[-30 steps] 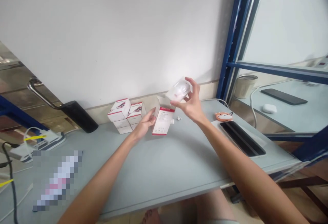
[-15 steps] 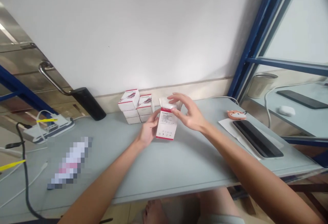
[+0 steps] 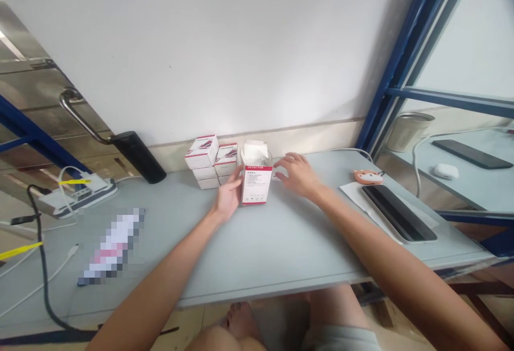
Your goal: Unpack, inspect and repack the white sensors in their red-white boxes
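Observation:
A white carton with a red band and the word DETECTOR [image 3: 256, 185] stands upright on the table, its top open. A white item [image 3: 255, 152] sticks out of that open top. My left hand [image 3: 228, 196] presses against the carton's left side, and its far fingers are hidden. Just right of the carton, my right hand [image 3: 296, 175] rests low with its fingers apart, holding nothing and not touching it. Behind my left hand sit two stacks of small white boxes [image 3: 203, 151] with red edges.
The pale grey table [image 3: 289, 249] holds a pixelated blurred patch [image 3: 112, 246] and a power strip [image 3: 76, 196] with a black cable to the left. To the right lie an orange fox-shaped case [image 3: 368, 176] and a black tablet [image 3: 397, 213] on white paper.
The carton has gone from my hands in mid-air to standing on the table. The white item now sits in its open top. My right hand has let go and moved right.

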A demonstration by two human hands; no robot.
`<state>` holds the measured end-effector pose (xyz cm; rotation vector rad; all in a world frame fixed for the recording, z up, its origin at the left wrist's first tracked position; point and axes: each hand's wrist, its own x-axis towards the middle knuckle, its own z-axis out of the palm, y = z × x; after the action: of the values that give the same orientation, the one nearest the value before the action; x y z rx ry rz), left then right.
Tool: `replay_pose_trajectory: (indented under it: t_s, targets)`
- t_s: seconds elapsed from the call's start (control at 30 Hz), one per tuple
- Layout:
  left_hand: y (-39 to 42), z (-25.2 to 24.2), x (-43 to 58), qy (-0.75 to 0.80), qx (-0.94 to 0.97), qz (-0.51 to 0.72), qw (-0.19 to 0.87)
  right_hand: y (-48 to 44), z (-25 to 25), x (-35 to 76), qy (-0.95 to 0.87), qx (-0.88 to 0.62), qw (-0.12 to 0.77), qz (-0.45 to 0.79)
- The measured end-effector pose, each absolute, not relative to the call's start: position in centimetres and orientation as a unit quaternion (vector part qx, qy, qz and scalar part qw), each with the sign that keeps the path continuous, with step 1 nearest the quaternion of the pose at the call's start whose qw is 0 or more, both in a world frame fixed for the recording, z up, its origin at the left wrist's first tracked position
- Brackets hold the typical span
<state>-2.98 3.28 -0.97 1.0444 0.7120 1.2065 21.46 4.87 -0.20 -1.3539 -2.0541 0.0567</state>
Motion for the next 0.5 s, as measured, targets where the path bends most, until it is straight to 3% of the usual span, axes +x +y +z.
replay_pose_trajectory:
  t_s: [0.07,0.17,0.27,0.37,0.43,0.5]
  targets:
    - [2.9,-0.7,-2.6,0.290,0.488,0.544,0.618,5.4,-1.4,21.4,-0.797,-0.537,0.276,0.008]
    - [2.2,-0.2,-2.0,0.303,0.559,0.551,0.540,5.6,-1.4,21.6,-0.788,-0.550,0.276,0.010]
    - [1.6,0.2,-1.3,0.319,0.611,0.552,0.469,4.7,1.0,21.7,-0.743,-0.554,0.375,-0.012]
    - [1.1,0.4,-0.9,0.299,0.643,0.554,0.436,2.4,3.9,21.0,-0.673,-0.451,0.586,-0.017]
    - [0.9,0.3,-0.9,0.293,0.663,0.551,0.414,0.7,5.0,20.0,-0.715,-0.379,0.587,-0.003]
    - [0.7,0.1,-0.9,0.296,0.680,0.542,0.397,-0.5,5.4,19.1,-0.779,-0.351,0.519,-0.022]
